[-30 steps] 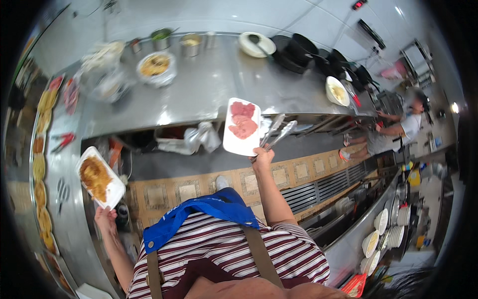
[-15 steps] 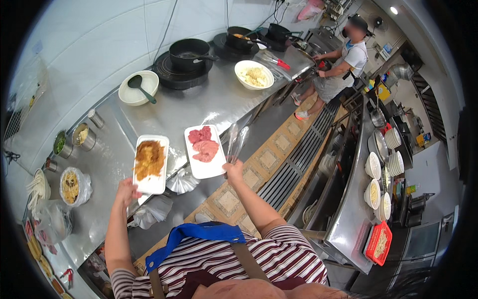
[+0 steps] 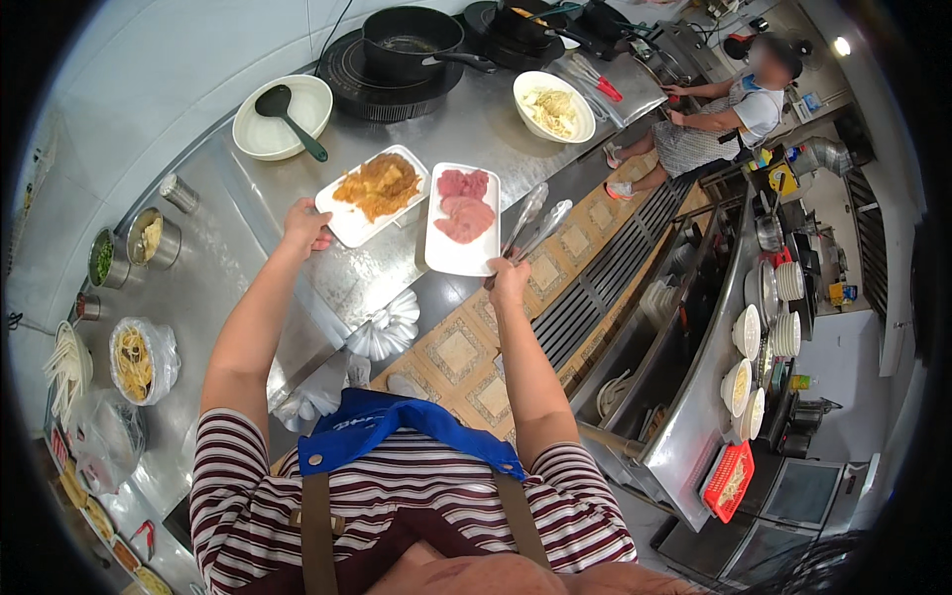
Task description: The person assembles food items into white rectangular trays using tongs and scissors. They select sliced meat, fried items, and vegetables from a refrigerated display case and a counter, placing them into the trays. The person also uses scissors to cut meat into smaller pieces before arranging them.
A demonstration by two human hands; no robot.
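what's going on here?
A person's left hand grips a white tray of brown-yellow food over the steel counter. The right hand holds a second white tray with pink meat, plus metal tongs. Beyond the trays stand a black pan and a white bowl with a dark ladle. Another person stands farther off to the right.

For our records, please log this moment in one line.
left hand: brown-food tray | right hand: pink-meat tray, metal tongs
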